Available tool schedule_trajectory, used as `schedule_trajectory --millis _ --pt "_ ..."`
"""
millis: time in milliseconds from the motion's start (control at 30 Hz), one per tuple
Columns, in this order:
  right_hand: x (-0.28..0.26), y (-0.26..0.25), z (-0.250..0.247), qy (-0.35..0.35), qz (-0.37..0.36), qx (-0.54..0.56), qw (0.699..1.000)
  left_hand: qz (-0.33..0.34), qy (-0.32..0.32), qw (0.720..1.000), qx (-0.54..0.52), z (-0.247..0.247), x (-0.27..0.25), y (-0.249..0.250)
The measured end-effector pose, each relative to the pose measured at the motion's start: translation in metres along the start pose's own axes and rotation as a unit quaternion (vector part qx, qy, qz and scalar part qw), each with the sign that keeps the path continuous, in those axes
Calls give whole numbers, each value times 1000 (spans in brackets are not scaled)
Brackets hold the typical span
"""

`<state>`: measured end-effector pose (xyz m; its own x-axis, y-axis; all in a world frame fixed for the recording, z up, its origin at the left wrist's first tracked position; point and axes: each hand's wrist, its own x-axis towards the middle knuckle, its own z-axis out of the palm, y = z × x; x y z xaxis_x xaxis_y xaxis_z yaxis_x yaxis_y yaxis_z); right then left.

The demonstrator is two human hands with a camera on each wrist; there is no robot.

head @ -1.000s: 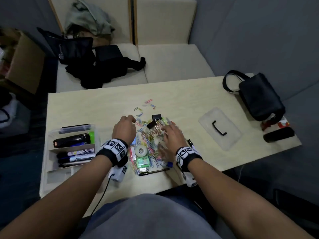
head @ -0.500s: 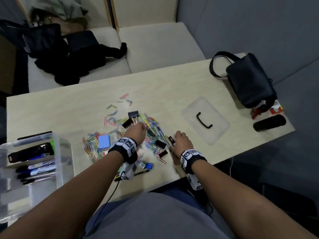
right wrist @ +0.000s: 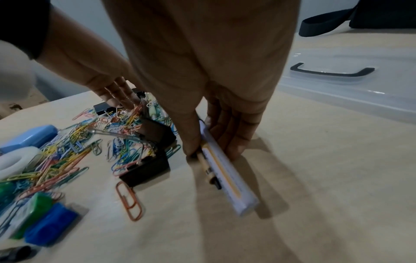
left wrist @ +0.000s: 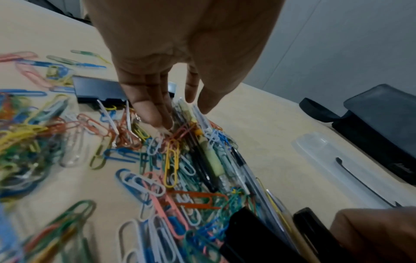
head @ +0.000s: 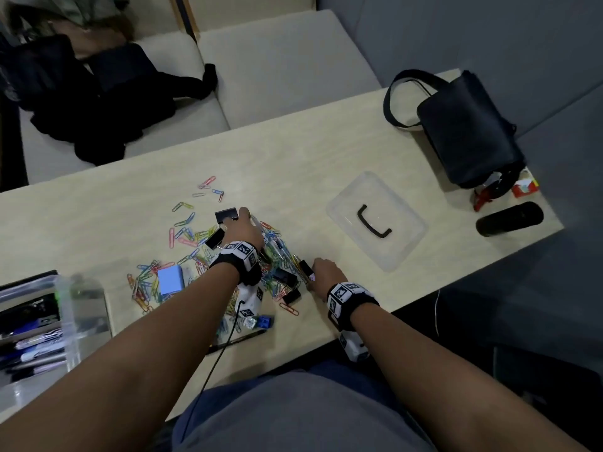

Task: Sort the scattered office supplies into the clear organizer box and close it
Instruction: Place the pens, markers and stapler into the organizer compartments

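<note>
A heap of coloured paper clips (head: 195, 243) with black binder clips (head: 225, 215) and several pens (left wrist: 213, 160) lies mid-table. My left hand (head: 243, 220) reaches over the heap. In the left wrist view its straight fingers (left wrist: 157, 113) touch the pens' far ends, with the thumb apart. My right hand (right wrist: 213, 153) pinches a white pen and a tan pen (right wrist: 225, 178) at their near ends, low over the table. The clear organizer box (head: 81, 308) stands at the left edge with markers inside. Its lid (head: 352, 197) with a black handle lies to the right.
A black bag (head: 466, 132) and a black cylinder (head: 509, 218) sit at the table's right end. A blue block (head: 170, 279), a white tape roll (right wrist: 13, 160) and small blue and green boxes (right wrist: 49, 224) lie in the clutter. The table's near edge is close behind my right wrist.
The view has swung right, putting the box at the left edge. My left hand has reached to the far side of the heap. My right hand has moved right and taken hold of the pens.
</note>
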<state>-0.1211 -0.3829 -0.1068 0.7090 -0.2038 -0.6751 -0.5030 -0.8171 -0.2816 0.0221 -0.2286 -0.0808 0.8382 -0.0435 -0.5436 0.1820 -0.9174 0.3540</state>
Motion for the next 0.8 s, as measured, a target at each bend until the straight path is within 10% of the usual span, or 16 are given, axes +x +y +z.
schedule_trajectory --millis 800 --pt "8 -6 -20 62 -3 102 993 -46 -20 990 -133 3 43 -8"
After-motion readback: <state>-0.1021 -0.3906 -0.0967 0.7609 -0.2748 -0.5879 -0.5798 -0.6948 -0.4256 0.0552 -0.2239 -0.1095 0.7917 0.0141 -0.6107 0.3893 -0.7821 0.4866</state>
